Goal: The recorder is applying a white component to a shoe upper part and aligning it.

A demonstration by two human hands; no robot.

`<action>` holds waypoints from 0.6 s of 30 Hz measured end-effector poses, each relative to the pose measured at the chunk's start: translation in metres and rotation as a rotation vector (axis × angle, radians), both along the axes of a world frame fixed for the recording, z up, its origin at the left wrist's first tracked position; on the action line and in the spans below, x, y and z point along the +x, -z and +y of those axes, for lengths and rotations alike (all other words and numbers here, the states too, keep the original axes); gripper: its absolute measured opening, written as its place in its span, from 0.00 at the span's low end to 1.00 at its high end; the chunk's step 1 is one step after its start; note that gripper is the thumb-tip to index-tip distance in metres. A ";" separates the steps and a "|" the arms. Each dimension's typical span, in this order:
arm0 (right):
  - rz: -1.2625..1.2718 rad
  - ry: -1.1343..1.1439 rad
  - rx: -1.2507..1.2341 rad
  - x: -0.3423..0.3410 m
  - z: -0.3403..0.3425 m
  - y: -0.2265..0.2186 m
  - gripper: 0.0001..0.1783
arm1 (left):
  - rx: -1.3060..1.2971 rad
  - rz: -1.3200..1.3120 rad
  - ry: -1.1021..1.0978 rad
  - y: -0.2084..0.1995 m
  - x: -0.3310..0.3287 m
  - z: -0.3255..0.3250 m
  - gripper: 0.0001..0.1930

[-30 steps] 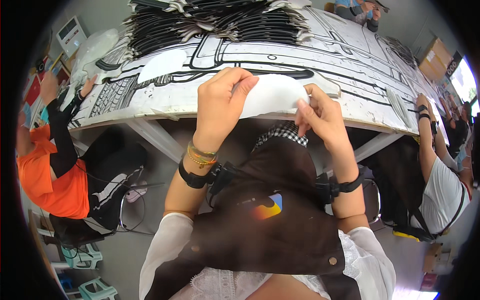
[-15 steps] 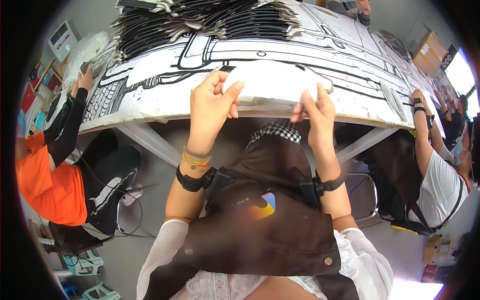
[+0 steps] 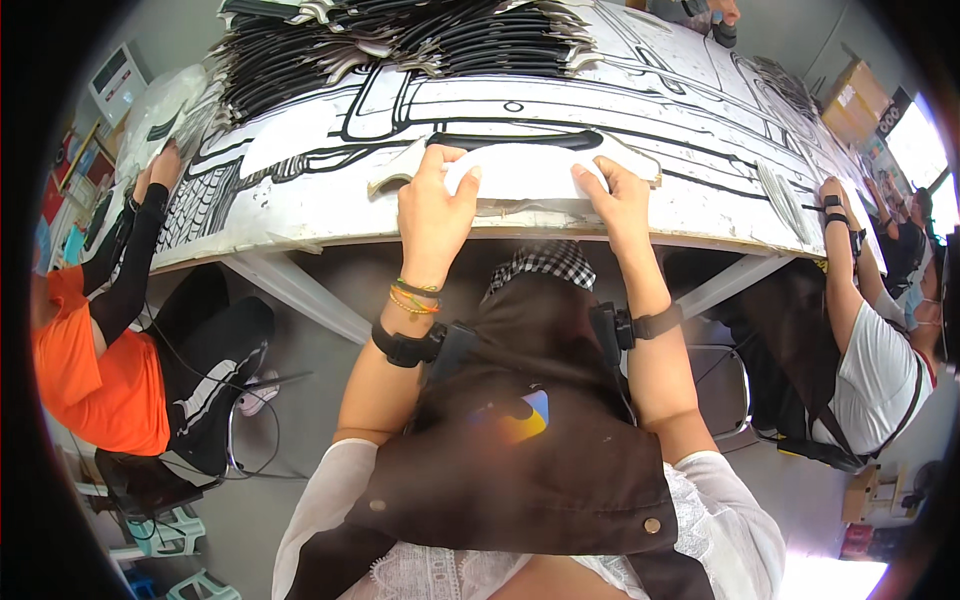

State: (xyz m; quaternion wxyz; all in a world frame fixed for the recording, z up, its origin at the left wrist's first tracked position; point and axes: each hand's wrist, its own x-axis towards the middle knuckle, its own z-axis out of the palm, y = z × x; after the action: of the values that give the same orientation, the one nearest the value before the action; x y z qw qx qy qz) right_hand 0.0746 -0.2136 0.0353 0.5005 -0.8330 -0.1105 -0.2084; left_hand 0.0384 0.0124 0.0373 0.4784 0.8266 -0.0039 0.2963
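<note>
Near the table's front edge I hold a white, curved-edged sheet [image 3: 525, 175] between both hands. My left hand [image 3: 436, 205] pinches its left end, thumb on top. My right hand [image 3: 618, 196] grips the right end, also with its thumb on top. Just beyond the sheet lies a black, padded, handle-like strip [image 3: 515, 140] with pale flared ends spreading out to either side. The sheet hides part of this strip, and my fingertips hide the sheet's ends. Whether my hands also touch the strip, I cannot tell.
A big pile of black curved strips [image 3: 400, 50] with pale ends covers the table's back left. A pale bundle of strips [image 3: 783, 203] lies to the right on the printed white table [image 3: 700, 200]. Co-workers sit on both sides, one in an orange shirt [image 3: 120, 370].
Both hands have settled on the white sheet's ends, and the right fingers have closed in on it. The black strip behind it now shows along its length.
</note>
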 end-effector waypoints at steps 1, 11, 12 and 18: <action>0.004 -0.001 0.003 0.000 0.000 -0.001 0.23 | 0.003 0.004 -0.001 -0.001 -0.001 0.000 0.14; -0.023 0.036 -0.018 0.001 -0.001 0.000 0.23 | 0.237 0.046 -0.138 -0.001 -0.005 -0.012 0.14; -0.025 0.038 -0.031 0.001 -0.001 0.001 0.25 | 0.256 0.048 -0.142 0.000 -0.006 -0.013 0.14; -0.050 0.016 -0.043 0.000 -0.001 0.000 0.23 | 0.300 0.059 -0.147 -0.001 -0.008 -0.013 0.14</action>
State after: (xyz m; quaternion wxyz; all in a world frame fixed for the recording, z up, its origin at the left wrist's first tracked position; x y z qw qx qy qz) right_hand 0.0743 -0.2144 0.0348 0.4777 -0.8390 -0.1210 -0.2307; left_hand 0.0299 -0.0004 0.0386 0.3266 0.8952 0.0266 0.3022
